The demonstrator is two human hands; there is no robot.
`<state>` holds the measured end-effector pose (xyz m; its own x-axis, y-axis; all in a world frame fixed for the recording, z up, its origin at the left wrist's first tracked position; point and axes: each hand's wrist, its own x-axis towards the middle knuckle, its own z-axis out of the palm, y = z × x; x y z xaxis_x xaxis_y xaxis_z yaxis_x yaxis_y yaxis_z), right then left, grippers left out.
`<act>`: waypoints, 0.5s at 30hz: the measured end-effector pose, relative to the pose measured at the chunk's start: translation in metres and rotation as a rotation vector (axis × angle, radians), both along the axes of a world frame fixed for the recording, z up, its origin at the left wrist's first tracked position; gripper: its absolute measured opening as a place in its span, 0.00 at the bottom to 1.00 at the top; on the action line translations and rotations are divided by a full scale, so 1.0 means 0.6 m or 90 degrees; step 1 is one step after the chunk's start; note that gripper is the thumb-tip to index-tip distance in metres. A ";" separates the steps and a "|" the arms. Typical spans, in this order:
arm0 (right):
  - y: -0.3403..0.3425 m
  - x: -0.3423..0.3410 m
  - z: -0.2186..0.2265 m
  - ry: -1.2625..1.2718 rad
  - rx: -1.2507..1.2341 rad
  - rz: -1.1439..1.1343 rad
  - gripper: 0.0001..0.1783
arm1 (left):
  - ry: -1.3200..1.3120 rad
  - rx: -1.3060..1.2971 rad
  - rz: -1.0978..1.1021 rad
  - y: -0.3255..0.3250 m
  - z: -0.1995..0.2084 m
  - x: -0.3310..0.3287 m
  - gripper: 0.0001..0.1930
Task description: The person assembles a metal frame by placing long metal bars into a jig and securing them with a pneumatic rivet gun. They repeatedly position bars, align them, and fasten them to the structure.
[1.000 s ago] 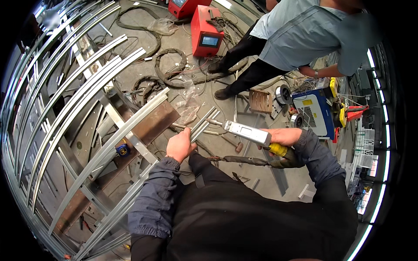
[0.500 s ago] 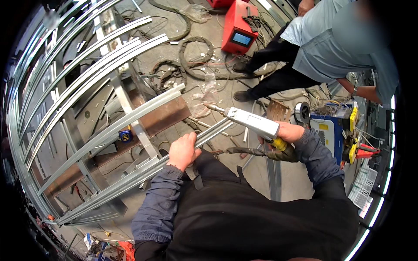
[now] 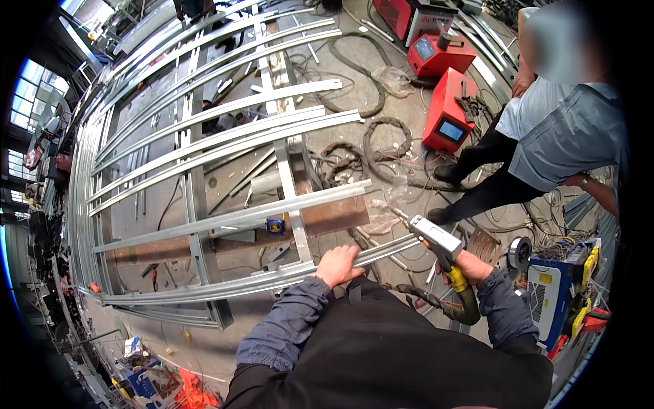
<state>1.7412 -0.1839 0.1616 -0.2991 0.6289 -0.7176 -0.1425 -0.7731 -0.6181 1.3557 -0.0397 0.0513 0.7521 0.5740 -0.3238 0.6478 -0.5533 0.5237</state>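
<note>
Your right hand [image 3: 473, 268] is wrapped around the silver-and-yellow handheld welding gun [image 3: 437, 237], with no spark showing at its nozzle [image 3: 400, 214]. Your left hand [image 3: 337, 265] lies bent over the near metal rails [image 3: 388, 250], which run under it toward the gun; whether it grips them I cannot tell. Other long rails [image 3: 238, 218] already lie across the steel crossbar [image 3: 285, 174], but which joints are fixed and which remain loose does not show
</note>
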 end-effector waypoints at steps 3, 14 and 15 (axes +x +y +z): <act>-0.005 -0.002 -0.020 0.030 0.004 -0.007 0.36 | 0.058 -0.057 -0.013 0.003 0.009 -0.010 0.30; -0.045 -0.027 -0.017 0.039 0.026 -0.109 0.29 | 0.010 0.185 0.284 0.519 0.206 0.001 0.44; -0.054 -0.022 -0.030 0.042 0.031 -0.106 0.30 | -0.003 0.233 0.304 0.573 0.231 0.000 0.45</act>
